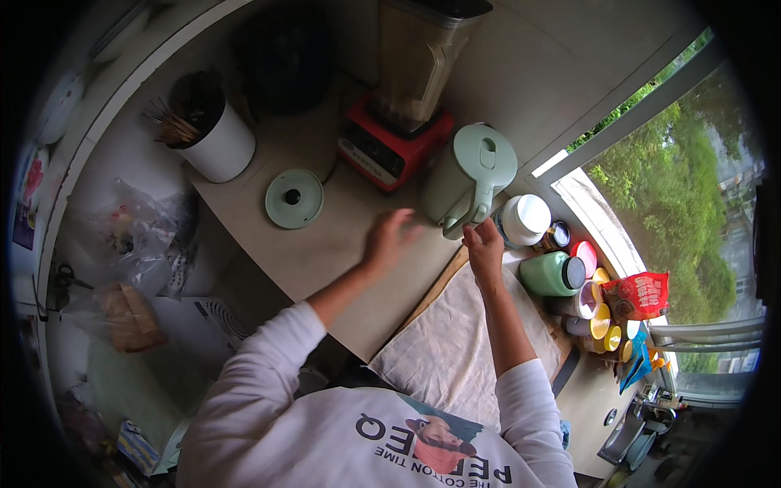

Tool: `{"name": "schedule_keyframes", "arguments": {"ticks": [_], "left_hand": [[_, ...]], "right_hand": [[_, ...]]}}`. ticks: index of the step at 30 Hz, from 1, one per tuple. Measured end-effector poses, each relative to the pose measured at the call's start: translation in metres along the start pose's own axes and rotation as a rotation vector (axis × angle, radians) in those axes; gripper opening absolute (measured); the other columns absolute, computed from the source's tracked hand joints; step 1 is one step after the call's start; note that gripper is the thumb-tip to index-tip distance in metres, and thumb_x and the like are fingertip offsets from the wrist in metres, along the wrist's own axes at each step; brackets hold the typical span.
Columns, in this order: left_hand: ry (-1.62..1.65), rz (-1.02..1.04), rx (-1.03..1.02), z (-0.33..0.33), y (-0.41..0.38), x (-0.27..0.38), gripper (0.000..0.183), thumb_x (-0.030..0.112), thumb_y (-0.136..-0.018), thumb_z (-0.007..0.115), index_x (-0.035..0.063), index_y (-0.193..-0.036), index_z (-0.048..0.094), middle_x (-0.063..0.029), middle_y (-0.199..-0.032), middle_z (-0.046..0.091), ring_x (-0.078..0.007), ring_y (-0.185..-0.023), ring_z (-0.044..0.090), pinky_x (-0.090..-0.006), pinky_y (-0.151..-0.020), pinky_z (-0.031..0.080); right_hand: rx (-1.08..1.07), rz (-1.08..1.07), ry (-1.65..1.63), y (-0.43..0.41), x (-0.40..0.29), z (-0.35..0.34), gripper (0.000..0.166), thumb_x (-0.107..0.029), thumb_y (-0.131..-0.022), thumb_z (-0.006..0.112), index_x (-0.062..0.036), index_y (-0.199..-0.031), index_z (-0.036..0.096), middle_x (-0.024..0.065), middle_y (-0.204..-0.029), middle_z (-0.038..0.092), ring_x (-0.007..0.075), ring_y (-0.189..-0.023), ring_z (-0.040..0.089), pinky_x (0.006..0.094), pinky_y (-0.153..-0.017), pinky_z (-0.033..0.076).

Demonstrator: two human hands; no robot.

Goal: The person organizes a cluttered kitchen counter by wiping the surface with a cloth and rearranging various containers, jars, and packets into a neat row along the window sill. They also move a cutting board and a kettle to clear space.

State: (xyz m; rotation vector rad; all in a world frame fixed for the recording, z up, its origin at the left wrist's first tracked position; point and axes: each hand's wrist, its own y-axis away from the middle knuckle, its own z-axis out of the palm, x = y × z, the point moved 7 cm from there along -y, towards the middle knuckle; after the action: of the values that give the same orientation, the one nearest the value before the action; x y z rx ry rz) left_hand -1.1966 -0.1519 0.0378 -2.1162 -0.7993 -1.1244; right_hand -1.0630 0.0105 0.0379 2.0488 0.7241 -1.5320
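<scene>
My left hand (390, 241) is blurred over the countertop (341, 268), fingers apart and nothing in it. To its left on the counter lies a pale green lid (295, 200) with a black knob. My right hand (487, 249) is beside the lower end of the handle of a pale green electric kettle (451, 183). Its fingertips look close to or touching that handle; whether they grip it is unclear. The kettle stands upright with its lid shut. Just right of it is a white jar (526, 221). Below my right hand a cloth (445, 329) covers most of a wooden board (421, 305).
A red-based blender (390, 143) stands behind the kettle. Toward the back left is a white utensil holder (223, 143). Several jars, including a green jar (546, 274), and a red packet (637, 296) crowd the window side. A plastic bag (137, 232) lies left of the counter.
</scene>
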Motion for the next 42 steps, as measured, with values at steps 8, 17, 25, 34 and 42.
{"name": "schedule_keyframes", "arguments": {"ticks": [8,17,25,34,42], "left_hand": [[0.31,-0.191,-0.13,0.11,-0.051,0.051,0.037,0.032,-0.065,0.074,0.0004,-0.077,0.06,-0.0119,-0.066,0.061,-0.0161,-0.065,0.06,-0.0328,-0.059,0.047],[0.375,0.008,0.236,0.077,-0.025,0.04,0.022,0.015,-0.069,0.065,-0.0024,-0.08,0.058,-0.0145,-0.066,0.06,-0.0213,-0.064,0.062,-0.0328,-0.056,0.046],[0.485,0.036,0.192,0.013,0.023,0.061,0.015,0.009,-0.073,0.065,-0.0018,-0.081,0.057,-0.0067,-0.066,0.059,-0.0121,-0.061,0.055,-0.0282,-0.056,0.045],[0.487,-0.194,0.238,-0.103,0.084,0.059,0.012,0.007,-0.075,0.064,-0.0009,-0.082,0.058,0.0006,-0.068,0.058,-0.0064,-0.064,0.052,-0.0256,-0.054,0.044],[0.393,-0.279,0.613,-0.188,0.075,0.003,0.015,0.007,-0.075,0.064,0.0003,-0.063,0.057,-0.0028,-0.057,0.055,-0.0104,-0.053,0.052,-0.0254,-0.051,0.04]], "right_hand": [[0.047,0.042,0.282,0.102,0.017,-0.022,0.046,-0.005,-0.08,0.056,-0.0018,-0.124,0.045,0.016,-0.123,0.05,0.023,-0.112,0.05,0.0305,-0.082,0.046],[0.121,0.268,0.493,0.242,0.128,-0.095,0.038,-0.004,-0.075,0.06,-0.0015,-0.113,0.054,0.016,-0.116,0.055,0.0284,-0.105,0.054,0.0312,-0.083,0.044],[0.129,0.183,0.628,0.247,0.13,-0.089,0.037,-0.003,-0.072,0.06,-0.0015,-0.108,0.056,0.0157,-0.109,0.057,0.0304,-0.097,0.055,0.0334,-0.08,0.046],[0.114,0.104,0.682,0.248,0.127,-0.093,0.034,-0.004,-0.074,0.059,-0.0036,-0.108,0.059,0.0137,-0.11,0.058,0.0236,-0.089,0.06,0.028,-0.066,0.049],[0.092,-0.021,0.762,0.248,0.128,-0.091,0.033,-0.003,-0.073,0.059,-0.0034,-0.106,0.058,0.0142,-0.111,0.057,0.0276,-0.091,0.058,0.0288,-0.066,0.05]]}}
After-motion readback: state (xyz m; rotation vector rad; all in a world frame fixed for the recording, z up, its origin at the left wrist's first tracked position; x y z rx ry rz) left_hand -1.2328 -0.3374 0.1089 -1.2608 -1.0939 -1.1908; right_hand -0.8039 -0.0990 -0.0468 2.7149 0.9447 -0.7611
